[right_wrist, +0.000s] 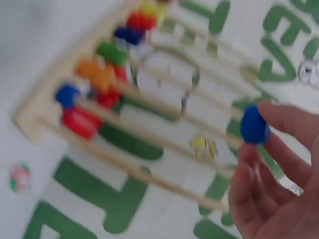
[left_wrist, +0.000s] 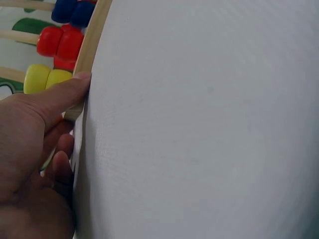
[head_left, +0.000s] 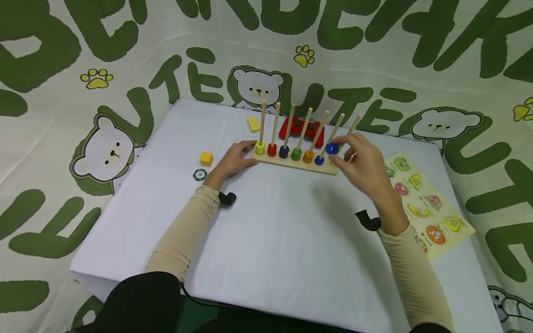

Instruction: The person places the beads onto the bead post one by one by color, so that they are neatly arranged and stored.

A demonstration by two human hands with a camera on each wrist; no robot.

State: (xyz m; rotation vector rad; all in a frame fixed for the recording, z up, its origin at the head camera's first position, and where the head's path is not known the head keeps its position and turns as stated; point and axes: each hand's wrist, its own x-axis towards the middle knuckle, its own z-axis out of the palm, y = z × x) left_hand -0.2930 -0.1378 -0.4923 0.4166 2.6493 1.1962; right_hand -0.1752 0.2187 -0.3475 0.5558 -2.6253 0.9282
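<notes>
A wooden peg rack point(head_left: 291, 163) with several upright pegs stands on the table. Yellow beads point(head_left: 260, 148), red beads point(head_left: 272, 150), dark blue beads point(head_left: 284, 151), green beads point(head_left: 296, 154) and orange beads point(head_left: 308, 157) sit low on their own pegs. The sixth peg carries a single blue bead point(head_left: 319, 160); the rightmost peg is bare. My left hand point(head_left: 235, 159) grips the rack's left end, thumb on the base's front edge in the left wrist view. Between thumb and fingertip, my right hand point(head_left: 360, 162) pinches another blue bead point(right_wrist: 254, 124), held up among the right-hand pegs.
Behind the rack lies a red game controller point(head_left: 301, 131). A yellow block point(head_left: 253, 124), an orange-yellow cube point(head_left: 206, 159) and a round chip point(head_left: 200, 175) lie to the left. A fruit picture sheet point(head_left: 429, 208) is at the right, partly under the right arm.
</notes>
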